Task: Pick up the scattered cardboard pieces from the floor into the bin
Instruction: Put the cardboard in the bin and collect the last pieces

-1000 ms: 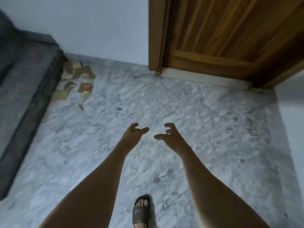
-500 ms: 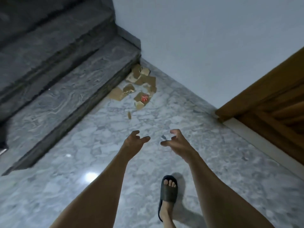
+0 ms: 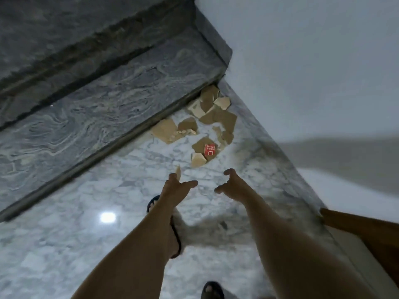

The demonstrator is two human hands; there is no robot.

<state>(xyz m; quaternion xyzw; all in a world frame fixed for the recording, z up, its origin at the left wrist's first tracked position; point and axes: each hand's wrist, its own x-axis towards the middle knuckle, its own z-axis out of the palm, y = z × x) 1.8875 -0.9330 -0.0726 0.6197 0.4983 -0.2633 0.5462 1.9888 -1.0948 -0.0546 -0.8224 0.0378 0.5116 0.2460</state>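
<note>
Torn cardboard pieces [image 3: 207, 124] heaped in the floor [image 3: 108, 190] corner against the stair step [image 3: 108, 108], left hand [image 3: 176, 186] and right hand [image 3: 232, 185] outstretched near them, fingers loosely curled, holding nothing

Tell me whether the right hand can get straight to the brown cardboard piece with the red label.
Probably yes. The right hand is empty and hangs just short of the brown cardboard piece with the red label, with only bare marble floor between them.

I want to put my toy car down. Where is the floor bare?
Bare marble floor runs along the step, left of the left hand. The corner where step meets wall is crowded with cardboard pieces.
</note>
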